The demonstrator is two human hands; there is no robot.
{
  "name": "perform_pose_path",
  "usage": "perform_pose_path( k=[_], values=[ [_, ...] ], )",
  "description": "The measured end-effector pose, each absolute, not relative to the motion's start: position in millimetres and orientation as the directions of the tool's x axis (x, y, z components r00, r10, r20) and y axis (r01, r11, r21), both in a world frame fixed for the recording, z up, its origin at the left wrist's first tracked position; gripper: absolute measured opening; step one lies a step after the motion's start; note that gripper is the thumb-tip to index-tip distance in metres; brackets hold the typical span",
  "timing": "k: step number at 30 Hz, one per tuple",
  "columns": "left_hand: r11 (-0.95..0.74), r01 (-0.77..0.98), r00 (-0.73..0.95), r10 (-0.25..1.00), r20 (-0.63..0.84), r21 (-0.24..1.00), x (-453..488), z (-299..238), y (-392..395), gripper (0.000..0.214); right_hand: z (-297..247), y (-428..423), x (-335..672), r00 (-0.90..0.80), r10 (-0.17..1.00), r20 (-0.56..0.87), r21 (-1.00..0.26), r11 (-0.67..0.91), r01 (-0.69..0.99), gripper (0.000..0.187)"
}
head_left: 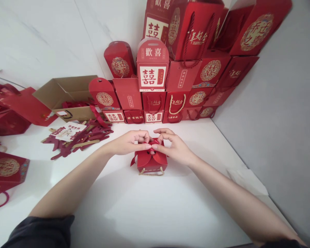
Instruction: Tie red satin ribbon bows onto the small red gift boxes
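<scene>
A small red gift box (152,163) with curved top flaps sits on the white table in front of me. A tan rope handle (152,173) hangs on its near side. Over the top of the box, both hands pinch a red ribbon (155,142) at its middle, thumbs almost touching. My left hand (131,142) comes in from the left, its fingers curled around the ribbon. From the right, my right hand (174,146) grips it between thumb and fingers. A ribbon tail (133,159) sticks out at the box's left side. My fingers partly cover the ribbon.
Red gift boxes (152,70) are stacked against the back wall. Left of them stands an open cardboard box (67,90), with a pile of dark red pieces (93,137) in front. A red box (9,168) lies at the left edge, and a crumpled white sheet (248,179) at right.
</scene>
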State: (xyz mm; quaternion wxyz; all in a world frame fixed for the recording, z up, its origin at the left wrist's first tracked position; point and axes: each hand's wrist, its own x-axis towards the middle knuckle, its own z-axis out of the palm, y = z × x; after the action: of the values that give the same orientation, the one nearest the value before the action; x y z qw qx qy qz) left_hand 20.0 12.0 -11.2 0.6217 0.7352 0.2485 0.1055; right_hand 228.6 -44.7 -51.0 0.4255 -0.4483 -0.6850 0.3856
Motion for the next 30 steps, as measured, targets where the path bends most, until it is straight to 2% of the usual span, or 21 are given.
perform_pose_path(
  k=[5,9,12,15,18,21,25,30],
  values=[
    [-0.171,0.279,0.831,0.537,-0.148,0.945,19.3,-11.9,13.2,0.024,-45.7,-43.5,237.2,-0.387,0.910,0.147,-0.926,0.264,0.269,0.023],
    [-0.189,0.282,0.833,0.534,-0.143,0.941,19.5,-10.1,12.1,0.024,-44.3,-45.0,232.7,-0.328,0.939,0.106,-0.964,0.178,0.198,0.024],
    [-0.179,0.261,0.840,0.525,-0.133,0.949,19.8,-9.4,11.4,0.023,-47.8,-46.0,226.3,-0.284,0.950,0.129,-0.969,0.181,0.166,0.024],
    [-0.141,0.249,0.844,0.518,-0.143,0.958,19.5,-10.1,12.0,0.022,-52.5,-46.6,223.0,-0.236,0.947,0.217,-0.957,0.253,0.138,0.017],
    [-0.131,0.265,0.839,0.520,-0.162,0.955,19.0,-11.6,13.7,0.023,-54.6,-47.4,224.3,-0.219,0.902,0.373,-0.889,0.415,0.195,0.009],
    [-0.117,0.273,0.837,0.518,-0.176,0.955,19.6,-12.5,14.7,0.022,-52.2,-47.7,229.1,-0.340,0.803,0.489,-0.764,0.583,0.276,0.002],
    [-0.107,0.267,0.833,0.526,-0.173,0.958,20.7,-12.3,14.2,0.021,-43.6,-47.5,237.3,-0.528,0.688,0.497,-0.682,0.687,0.253,0.012],
    [-0.183,0.298,0.830,0.534,-0.160,0.937,20.6,-10.7,12.8,0.023,-39.1,-46.0,240.9,-0.561,0.696,0.449,-0.706,0.661,0.254,0.022]
  ],
)
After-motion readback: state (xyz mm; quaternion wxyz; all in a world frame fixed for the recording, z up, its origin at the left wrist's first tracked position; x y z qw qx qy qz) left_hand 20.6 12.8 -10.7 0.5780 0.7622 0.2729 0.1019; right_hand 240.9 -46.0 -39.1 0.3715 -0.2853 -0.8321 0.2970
